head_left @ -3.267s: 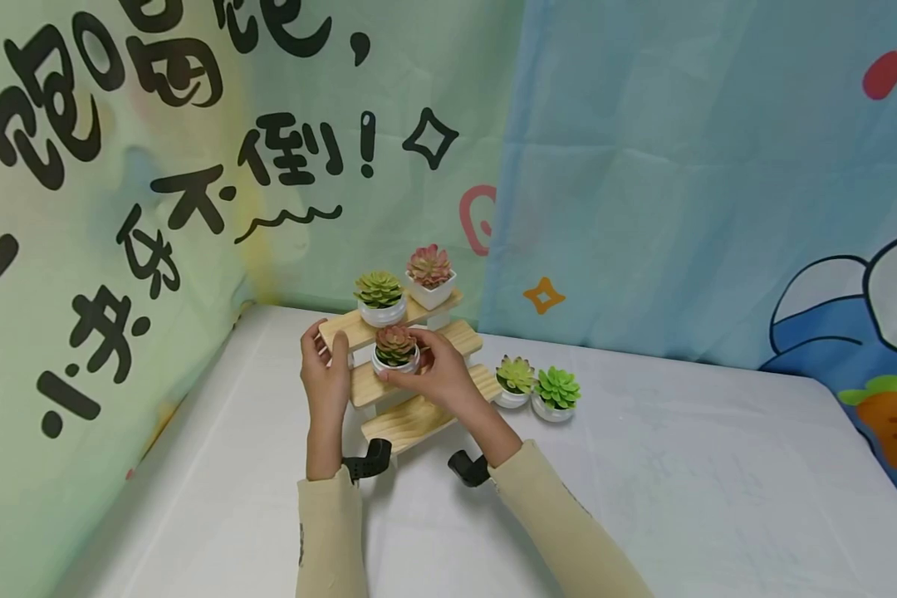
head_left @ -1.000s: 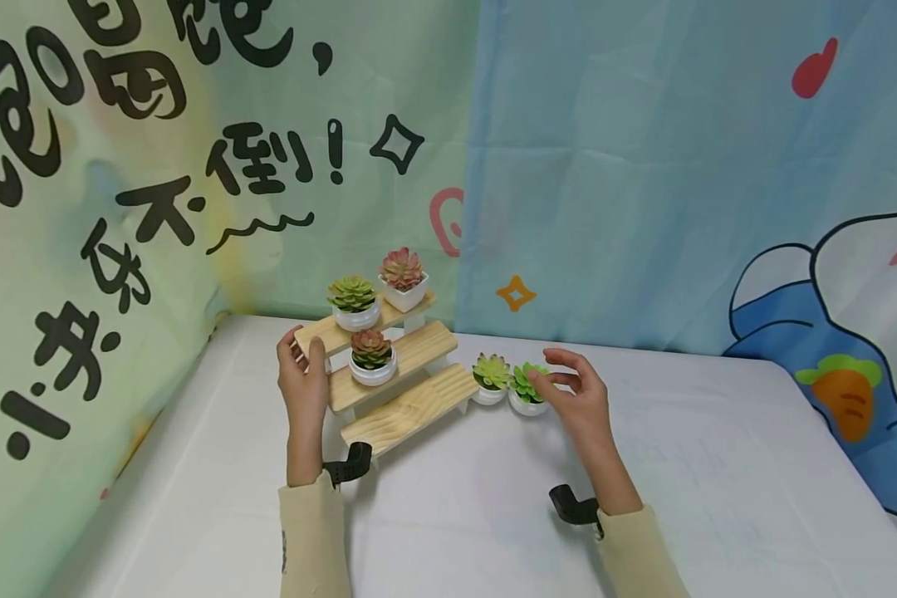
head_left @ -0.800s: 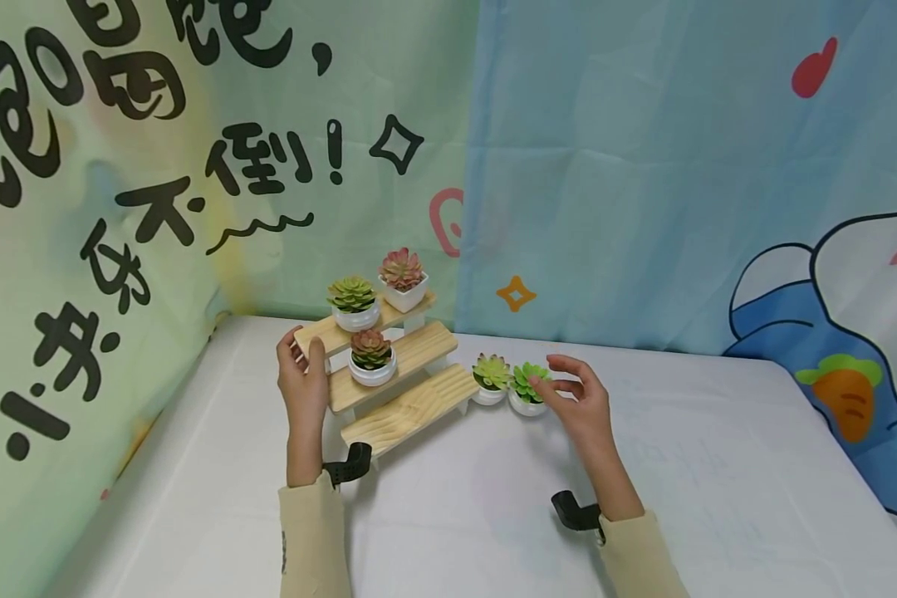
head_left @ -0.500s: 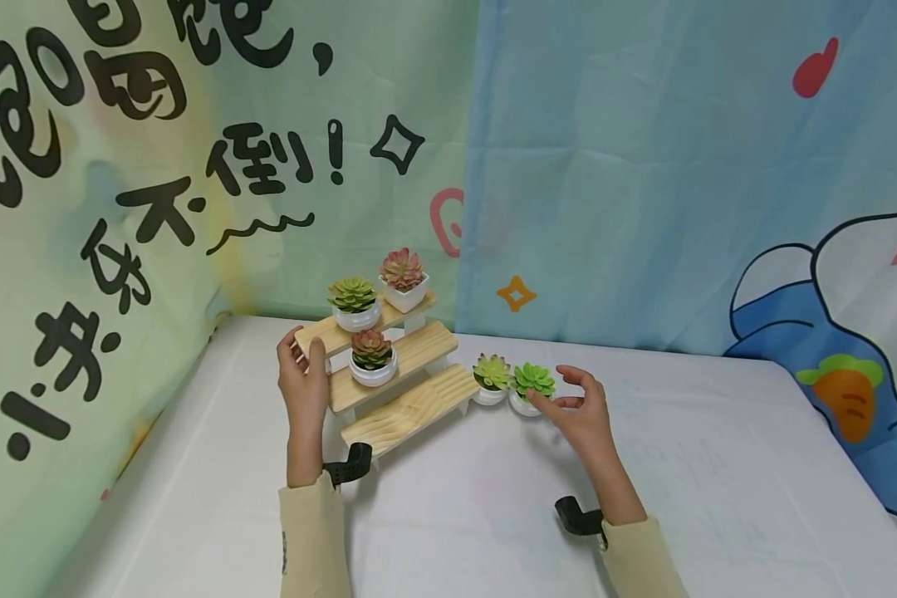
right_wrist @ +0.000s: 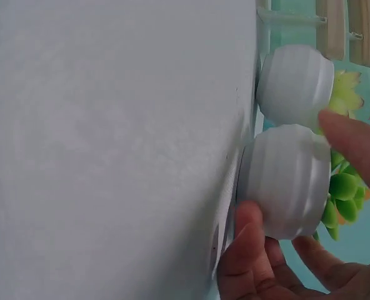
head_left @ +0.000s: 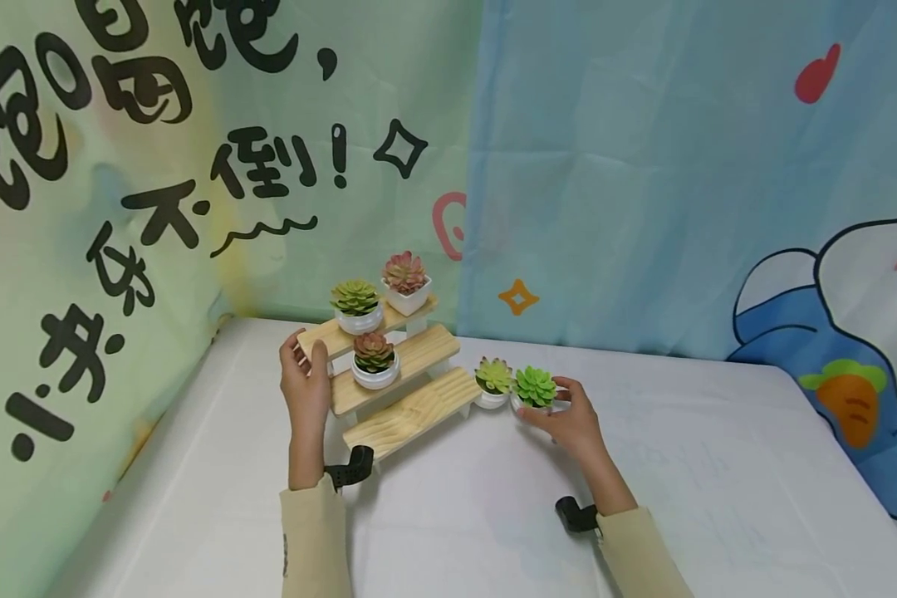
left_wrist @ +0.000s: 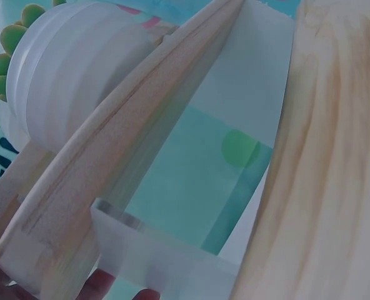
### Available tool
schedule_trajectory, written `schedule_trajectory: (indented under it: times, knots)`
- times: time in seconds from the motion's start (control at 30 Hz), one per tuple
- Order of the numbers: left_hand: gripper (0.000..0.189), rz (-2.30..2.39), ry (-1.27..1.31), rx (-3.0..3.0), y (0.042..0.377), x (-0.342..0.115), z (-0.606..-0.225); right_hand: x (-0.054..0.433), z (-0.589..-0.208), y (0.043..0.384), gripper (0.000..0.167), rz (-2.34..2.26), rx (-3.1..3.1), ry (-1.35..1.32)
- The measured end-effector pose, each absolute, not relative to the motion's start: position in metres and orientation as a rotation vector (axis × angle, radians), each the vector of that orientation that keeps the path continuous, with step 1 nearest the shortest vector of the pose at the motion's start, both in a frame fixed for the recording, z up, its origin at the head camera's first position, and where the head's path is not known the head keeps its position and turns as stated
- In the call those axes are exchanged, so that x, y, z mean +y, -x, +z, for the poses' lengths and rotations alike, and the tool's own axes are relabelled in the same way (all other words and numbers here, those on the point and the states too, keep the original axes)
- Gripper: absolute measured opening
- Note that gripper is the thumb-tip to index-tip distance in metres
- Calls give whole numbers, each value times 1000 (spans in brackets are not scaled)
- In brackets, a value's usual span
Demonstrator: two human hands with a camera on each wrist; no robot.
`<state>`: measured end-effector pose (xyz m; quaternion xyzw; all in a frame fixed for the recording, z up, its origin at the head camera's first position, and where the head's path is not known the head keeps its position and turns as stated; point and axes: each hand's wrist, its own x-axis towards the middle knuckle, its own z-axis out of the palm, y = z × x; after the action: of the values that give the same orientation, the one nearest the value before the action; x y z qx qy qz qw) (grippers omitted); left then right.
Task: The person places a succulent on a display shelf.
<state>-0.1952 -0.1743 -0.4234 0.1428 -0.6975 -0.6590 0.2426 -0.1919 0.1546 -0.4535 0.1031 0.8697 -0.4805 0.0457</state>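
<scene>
In the head view a three-tier wooden stand (head_left: 411,415) is on the table. My left hand (head_left: 305,382) grips the left end of its top board, thumb in front and fingers behind; the left wrist view shows the board's edge (left_wrist: 110,134) close up. To the right of the stand, my right hand (head_left: 571,419) holds a bright green potted succulent (head_left: 534,385), thumb on the near side and fingers on the far side. The right wrist view shows fingers around its ribbed white pot (right_wrist: 288,181). Just left of it stands a yellow-green potted succulent (head_left: 494,378).
On the top board are a green succulent (head_left: 356,299) and a pink succulent (head_left: 405,274) in a square pot. A reddish succulent (head_left: 374,355) sits on the middle board's left part. Printed cloth (head_left: 613,183) hangs behind the white table (head_left: 680,473).
My right hand has let go of the reddish succulent on the middle board, moved right to the bright green one, and closed around its pot. My left hand keeps its grip on the stand.
</scene>
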Motion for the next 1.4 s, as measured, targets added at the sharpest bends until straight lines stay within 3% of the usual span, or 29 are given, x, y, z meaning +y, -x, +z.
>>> schedule_trajectory:
  times: [0.43,0.83,1.4]
  knots:
    - [46,-1808,-380,-1902,194,-175,-420,158,-459,206,82,-1386,2668,-303]
    - [46,-1805,-375,-1899,196,-174,-425,164,-457,198,80,-1491,2689,-357]
    - [46,-1799,-374,-1894,196,-174,-425,156,-425,191,76,-1704,2747,-398]
